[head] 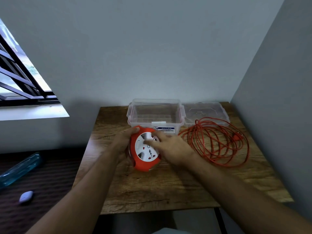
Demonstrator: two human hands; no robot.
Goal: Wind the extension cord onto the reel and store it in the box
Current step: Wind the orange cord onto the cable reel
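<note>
Left hand (124, 142) grips the reel (145, 149) rim to steady it on the table (168, 186) before the open box (155, 114), right hand (170, 146) fingers lie blurred over its face, possibly pinching the winder, extension cord (217, 141) loose alongside.

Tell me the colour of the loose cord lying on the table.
Orange-red. The cord lies in loose loops right of the reel, clearest in the head view.
</note>
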